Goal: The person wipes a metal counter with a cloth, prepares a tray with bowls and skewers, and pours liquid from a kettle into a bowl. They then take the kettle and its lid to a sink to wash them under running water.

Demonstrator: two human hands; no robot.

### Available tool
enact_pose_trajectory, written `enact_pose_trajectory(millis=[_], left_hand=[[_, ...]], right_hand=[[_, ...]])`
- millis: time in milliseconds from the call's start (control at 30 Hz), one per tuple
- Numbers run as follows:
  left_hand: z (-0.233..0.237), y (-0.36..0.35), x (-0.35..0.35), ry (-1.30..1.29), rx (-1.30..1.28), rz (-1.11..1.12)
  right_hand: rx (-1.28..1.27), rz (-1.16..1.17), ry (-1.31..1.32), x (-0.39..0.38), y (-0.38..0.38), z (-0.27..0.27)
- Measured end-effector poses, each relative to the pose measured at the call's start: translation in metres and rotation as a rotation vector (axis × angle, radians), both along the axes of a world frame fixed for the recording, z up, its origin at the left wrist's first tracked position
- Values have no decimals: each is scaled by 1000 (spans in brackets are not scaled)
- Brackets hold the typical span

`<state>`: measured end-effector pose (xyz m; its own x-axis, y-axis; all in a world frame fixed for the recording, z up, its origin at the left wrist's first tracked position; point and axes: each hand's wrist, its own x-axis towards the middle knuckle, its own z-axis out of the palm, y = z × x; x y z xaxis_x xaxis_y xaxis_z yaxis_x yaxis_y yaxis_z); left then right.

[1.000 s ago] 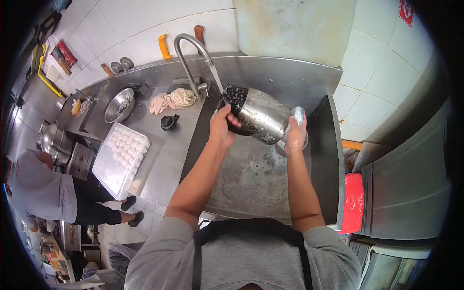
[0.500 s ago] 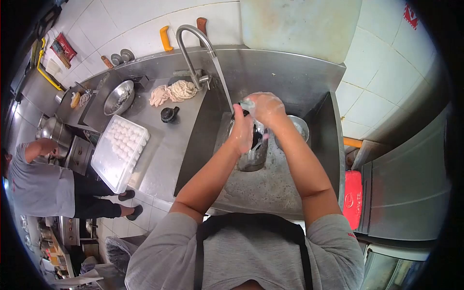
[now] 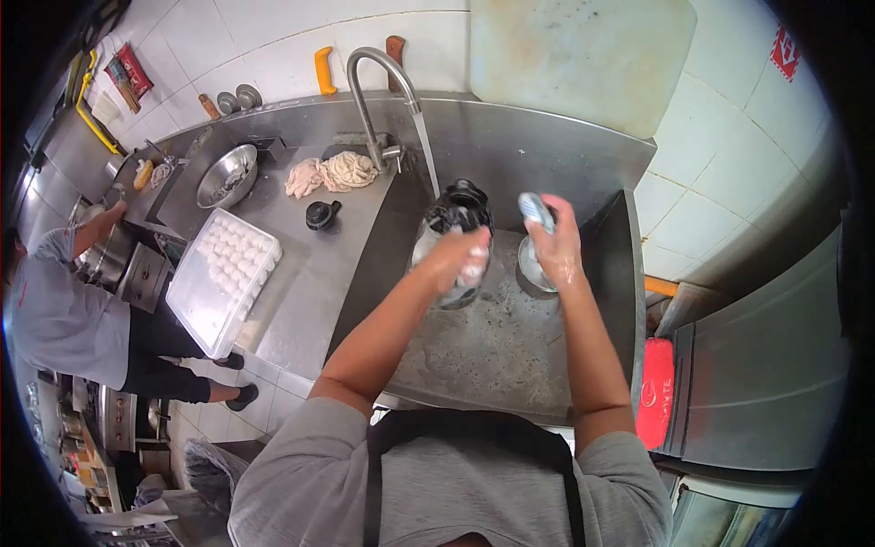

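Observation:
My left hand (image 3: 453,259), soapy and slightly blurred, is closed at the near side of a jug (image 3: 467,196) with a black upper part and a shiny body. The jug stands in the steel sink, and suds cover part of it. To the right, my right hand (image 3: 561,244) grips a pale blue-grey scrubber (image 3: 535,211), held apart from the jug. Below that hand sits a round metal pot (image 3: 531,274), partly hidden by it. Water runs from the tap (image 3: 374,109) down behind the jug.
Left of the sink (image 3: 483,365), the counter holds a black lid (image 3: 319,215), crumpled cloths (image 3: 333,173), a tray of white balls (image 3: 223,283) and a metal bowl (image 3: 228,176). A white board (image 3: 583,64) leans behind. Another person (image 3: 77,310) stands at far left.
My hands have separated: the right one has moved right with the scrubber, and the left one has dropped lower on the jug. The jug's black top now shows.

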<state>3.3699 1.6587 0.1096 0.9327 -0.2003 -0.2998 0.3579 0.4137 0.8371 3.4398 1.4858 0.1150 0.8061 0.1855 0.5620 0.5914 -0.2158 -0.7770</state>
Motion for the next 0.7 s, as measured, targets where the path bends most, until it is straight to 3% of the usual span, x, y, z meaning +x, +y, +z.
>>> enact_pose_trajectory(millis=[67, 167, 267, 300, 333, 433, 533, 567, 667, 700], left_hand=[[-23, -19, -8, -76, 378, 61], [-23, -29, -21, -170, 364, -98], [-22, -28, -13, -180, 360, -55], [-23, -25, -11, -162, 354, -23], [-24, -23, -11, -140, 346, 10], [-19, -16, -11, -131, 523, -9], [-25, 0, 6, -109, 324, 150], [-30, 10, 10, -92, 238, 108], [-47, 44, 28, -139, 261, 55], [-42, 52, 33, -112, 227, 156]], right_hand=[[-182, 132, -207, 8, 15, 24], [-737, -57, -208, 25, 40, 29], [-814, -130, -252, 12, 67, 28], [-858, 1, -264, 12, 71, 30], [-892, -20, -235, 17, 75, 31], [-984, -95, -143, 38, 86, 38], [-1082, 178, -232, 30, 108, 38], [-1129, 256, -256, 38, 115, 40], [-932, 280, -181, 78, 138, 32], [-831, 292, -117, 81, 146, 39]])
